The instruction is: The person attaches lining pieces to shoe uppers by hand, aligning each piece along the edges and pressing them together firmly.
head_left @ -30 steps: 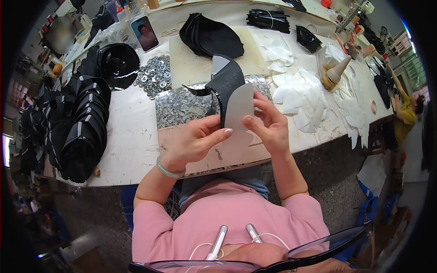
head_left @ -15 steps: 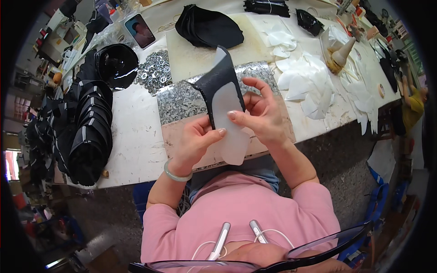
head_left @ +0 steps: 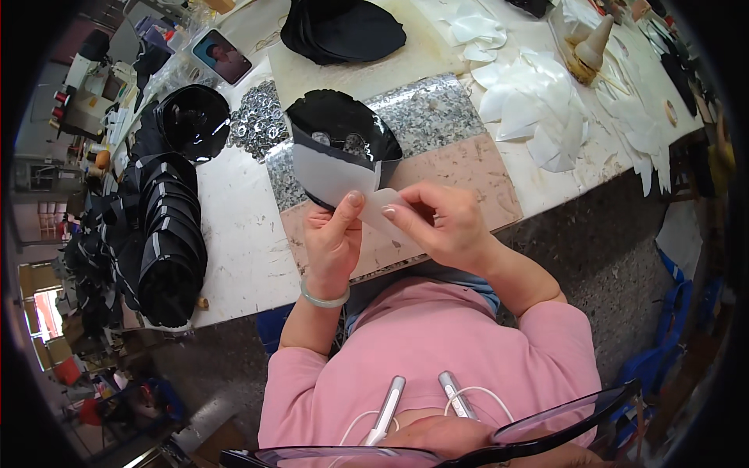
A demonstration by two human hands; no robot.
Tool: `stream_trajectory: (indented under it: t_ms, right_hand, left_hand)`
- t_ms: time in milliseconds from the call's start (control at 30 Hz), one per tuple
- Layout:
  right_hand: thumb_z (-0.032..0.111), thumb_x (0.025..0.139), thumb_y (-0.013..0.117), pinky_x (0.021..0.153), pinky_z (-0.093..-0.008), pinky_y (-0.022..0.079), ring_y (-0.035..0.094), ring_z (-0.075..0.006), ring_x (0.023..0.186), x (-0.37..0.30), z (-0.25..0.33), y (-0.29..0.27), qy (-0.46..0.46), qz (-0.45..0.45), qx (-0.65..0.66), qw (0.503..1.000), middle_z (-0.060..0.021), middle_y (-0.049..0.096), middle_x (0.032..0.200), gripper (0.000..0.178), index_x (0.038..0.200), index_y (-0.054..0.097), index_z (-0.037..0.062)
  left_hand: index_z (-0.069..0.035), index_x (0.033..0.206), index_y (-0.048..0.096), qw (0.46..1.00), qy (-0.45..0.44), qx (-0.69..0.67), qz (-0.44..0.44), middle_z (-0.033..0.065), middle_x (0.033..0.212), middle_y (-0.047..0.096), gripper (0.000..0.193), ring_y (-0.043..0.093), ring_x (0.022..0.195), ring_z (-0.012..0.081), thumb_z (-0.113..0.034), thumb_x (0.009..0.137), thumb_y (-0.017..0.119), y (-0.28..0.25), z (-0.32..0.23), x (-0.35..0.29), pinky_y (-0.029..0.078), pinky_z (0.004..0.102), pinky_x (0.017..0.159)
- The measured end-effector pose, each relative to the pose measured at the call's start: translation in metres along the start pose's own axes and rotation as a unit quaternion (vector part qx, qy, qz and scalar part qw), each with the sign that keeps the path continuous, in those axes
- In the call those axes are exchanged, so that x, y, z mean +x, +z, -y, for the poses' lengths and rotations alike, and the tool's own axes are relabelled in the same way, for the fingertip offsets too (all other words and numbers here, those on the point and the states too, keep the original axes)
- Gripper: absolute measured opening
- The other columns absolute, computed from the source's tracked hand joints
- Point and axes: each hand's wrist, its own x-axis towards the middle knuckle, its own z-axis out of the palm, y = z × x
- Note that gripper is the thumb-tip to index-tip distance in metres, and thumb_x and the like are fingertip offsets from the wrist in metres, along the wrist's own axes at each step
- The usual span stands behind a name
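Observation:
A black shaped piece (head_left: 351,109), curved like a shoe upper and glossy inside, stands tilted over the work board in front of me. Around its near outer side lies a translucent white sheet (head_left: 331,170), reaching the seam at the right. My left hand (head_left: 331,238) grips the lower edge, its thumb pressed on the white sheet. Between the thumb and fingers of my right hand (head_left: 452,226) is a loose white end (head_left: 386,212) that sticks out below the black piece. Whether both white parts are one sheet, I cannot tell. The fingertips behind the pieces are hidden.
Under my hands are a pinkish board (head_left: 460,175) and a speckled slab (head_left: 429,109). Stacked black pieces (head_left: 168,249) line the left; metal rings (head_left: 260,117) lie behind them. Black cut pieces (head_left: 343,31), white cut pieces (head_left: 538,109) and a glue-stained pot (head_left: 591,51) stand farther back.
The black piece has turned from a narrow folded side view to show its glossy inside. My right hand has moved down to the loose white end; the left stays at the lower edge.

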Motion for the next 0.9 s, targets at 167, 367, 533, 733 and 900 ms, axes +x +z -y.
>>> stream_trajectory:
  t_ms: [167,367,533,733,900]
  right_hand:
    - [0.009,0.083,0.069,0.049,-0.0244,0.045,0.056,-0.0087,0.054,0.000,-0.007,0.003,-0.022,0.013,-0.008,1.000,-0.0068,0.062,0.066,0.012,0.086,0.064,-0.0023]
    - [0.011,0.083,0.068,0.049,-0.0255,0.043,0.054,-0.0091,0.053,0.000,-0.014,0.006,0.011,0.021,-0.019,1.000,-0.0069,0.061,0.064,0.014,0.085,0.064,-0.0021]
    - [0.012,0.083,0.065,0.049,-0.0328,0.044,0.058,-0.0222,0.053,0.003,-0.013,0.005,0.038,0.036,-0.015,0.999,-0.0131,0.060,0.065,0.014,0.079,0.060,-0.0006]
    - [0.013,0.083,0.065,0.050,-0.0319,0.045,0.059,-0.0219,0.054,0.004,-0.014,0.008,0.048,0.050,-0.008,0.998,-0.0126,0.060,0.065,0.015,0.079,0.060,-0.0006]
    - [0.013,0.083,0.066,0.051,-0.0307,0.047,0.060,-0.0211,0.055,0.004,-0.010,0.011,0.035,0.053,-0.002,0.998,-0.0123,0.061,0.065,0.016,0.081,0.060,-0.0011]
  left_hand:
    - [0.004,0.101,0.062,1.000,0.003,0.005,-0.001,0.0097,0.099,0.066,0.013,0.063,0.089,0.0139,0.001,0.090,0.057,-0.003,0.004,-0.007,0.051,0.0268,0.080]
    - [0.001,0.103,0.063,0.998,0.014,0.057,-0.008,0.0082,0.103,0.066,0.015,0.063,0.093,0.0140,0.001,0.089,0.059,-0.011,0.011,-0.010,0.050,0.0263,0.081]
    - [0.002,0.102,0.065,0.996,-0.009,0.090,-0.023,0.0075,0.100,0.066,0.015,0.061,0.091,0.0123,0.000,0.088,0.062,-0.014,0.010,-0.011,0.047,0.0241,0.079]
    - [0.003,0.101,0.064,0.996,-0.016,0.075,-0.036,0.0083,0.099,0.066,0.016,0.062,0.090,0.0132,-0.009,0.090,0.062,-0.019,0.013,-0.011,0.049,0.0242,0.078]
    - [0.001,0.102,0.062,0.994,-0.098,-0.024,-0.046,0.0080,0.099,0.067,0.019,0.064,0.090,0.0152,-0.015,0.093,0.059,-0.021,0.009,-0.007,0.051,0.0285,0.080]
